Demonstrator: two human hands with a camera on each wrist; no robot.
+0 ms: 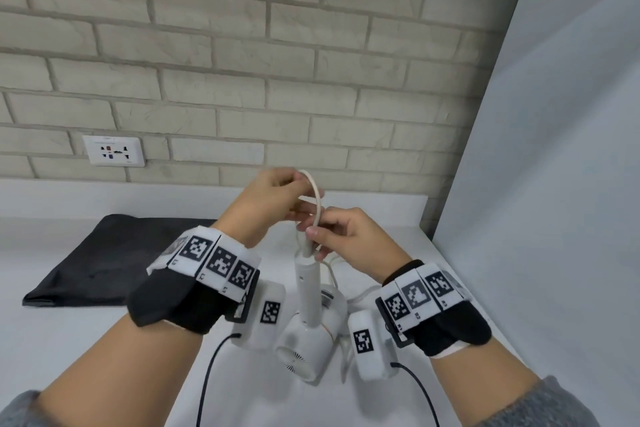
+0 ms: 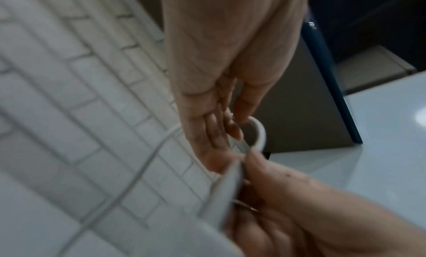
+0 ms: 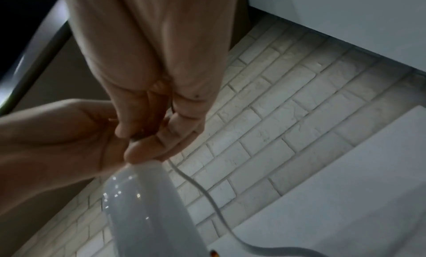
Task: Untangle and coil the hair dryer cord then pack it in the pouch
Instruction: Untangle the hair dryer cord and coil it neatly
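Note:
The white hair dryer (image 1: 308, 333) stands head-down on the counter with its handle (image 1: 306, 282) pointing up. Its pale cord (image 1: 317, 199) rises from the handle top in a small loop. My left hand (image 1: 294, 184) pinches the top of that loop. My right hand (image 1: 313, 232) grips the cord just above the handle end. The rest of the cord (image 3: 207, 197) trails down onto the counter behind the dryer. In the left wrist view the cord loop (image 2: 260, 133) curves past my left fingertips (image 2: 235, 131). The black pouch (image 1: 114, 260) lies flat at the left.
A white counter (image 1: 104, 357) runs to a brick wall (image 1: 242, 62) with a wall outlet (image 1: 113, 150) at the left. A white panel (image 1: 554, 149) closes off the right side. Black cables (image 1: 207, 374) hang from my wrist cameras near the front edge.

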